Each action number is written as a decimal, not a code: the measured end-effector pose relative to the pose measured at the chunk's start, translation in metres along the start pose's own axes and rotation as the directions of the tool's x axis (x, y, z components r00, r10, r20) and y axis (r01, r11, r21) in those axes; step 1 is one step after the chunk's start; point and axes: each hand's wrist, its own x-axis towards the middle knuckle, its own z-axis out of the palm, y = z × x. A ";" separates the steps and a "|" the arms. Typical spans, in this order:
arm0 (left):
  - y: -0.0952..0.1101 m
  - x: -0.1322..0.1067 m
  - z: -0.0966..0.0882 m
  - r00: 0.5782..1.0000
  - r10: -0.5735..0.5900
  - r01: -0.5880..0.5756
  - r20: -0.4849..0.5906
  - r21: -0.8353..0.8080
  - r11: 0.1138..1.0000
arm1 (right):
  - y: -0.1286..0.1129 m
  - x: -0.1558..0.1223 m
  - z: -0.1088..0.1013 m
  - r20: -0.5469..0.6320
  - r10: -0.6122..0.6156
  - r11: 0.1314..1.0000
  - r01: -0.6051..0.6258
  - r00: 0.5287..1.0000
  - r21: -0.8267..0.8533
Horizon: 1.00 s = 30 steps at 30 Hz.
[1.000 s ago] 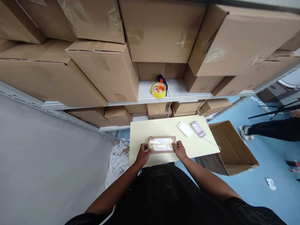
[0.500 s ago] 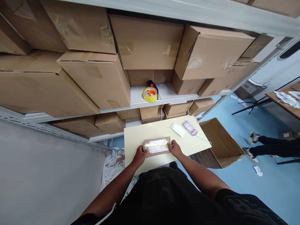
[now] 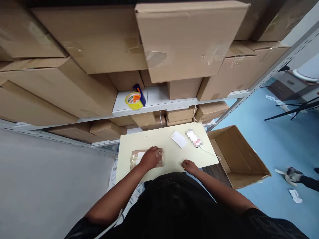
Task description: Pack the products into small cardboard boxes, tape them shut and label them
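Observation:
A flat brown cardboard package [image 3: 134, 160] with a white label and shiny clear tape lies on the left part of the pale table [image 3: 171, 159]. My left hand [image 3: 151, 157] rests over its right half, fingers curled down at that end, covering part of the label. To the right and apart from the package, my right hand [image 3: 190, 166] is closed near the table's front edge; anything inside it is hidden. Farther back on the table lie a white card or slim box [image 3: 178, 139] and a blurred-out device [image 3: 194, 138] with a white cable.
Shelves with cardboard boxes [image 3: 189, 39] rise behind the table. A yellow tape roll in a blue and orange dispenser [image 3: 135, 99] sits on the shelf. A large open carton [image 3: 239, 159] stands right of the table. Another person's shoe [image 3: 292, 176] shows on the blue floor.
My right hand has let go of the package's right end and moved away, closed. My left hand has shifted from the left end across to the right half. The view has turned right.

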 end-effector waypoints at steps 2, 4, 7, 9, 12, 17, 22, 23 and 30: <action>0.034 0.036 0.025 0.990 -0.015 0.006 0.141 0.061 0.998 | 0.016 -0.004 -0.026 0.014 0.014 0.999 -0.013 1.000 -0.041; 0.056 0.071 0.051 0.963 -0.073 0.042 0.258 0.123 0.991 | 0.026 -0.006 -0.046 0.025 0.022 0.998 -0.020 0.999 -0.067; 0.068 0.118 0.084 0.937 -0.149 0.080 0.316 0.221 0.972 | 0.033 -0.005 -0.065 0.039 0.034 0.996 -0.030 0.999 -0.079; 0.070 0.142 0.102 0.933 -0.161 0.083 0.321 0.244 0.966 | 0.034 -0.003 -0.071 0.047 0.034 0.997 -0.030 0.998 -0.069; 0.070 0.166 0.126 0.927 -0.168 0.085 0.336 0.248 0.965 | 0.035 -0.001 -0.072 0.061 0.024 1.000 -0.023 0.998 -0.018; 0.073 0.181 0.152 0.916 -0.223 0.144 0.333 0.244 0.959 | 0.041 -0.001 -0.074 0.082 0.028 0.998 -0.032 0.996 0.048; 0.072 0.183 0.158 0.903 -0.259 0.193 0.344 0.215 0.957 | 0.051 0.003 -0.084 0.090 0.065 0.997 -0.068 0.994 0.036; 0.071 0.183 0.157 0.898 -0.264 0.199 0.352 0.210 0.957 | 0.052 0.005 -0.086 0.088 0.076 0.996 -0.079 0.993 0.029; 0.060 0.189 0.148 0.877 -0.344 0.301 0.337 0.174 0.938 | 0.038 0.017 -0.082 0.093 0.026 1.000 -0.027 0.995 0.007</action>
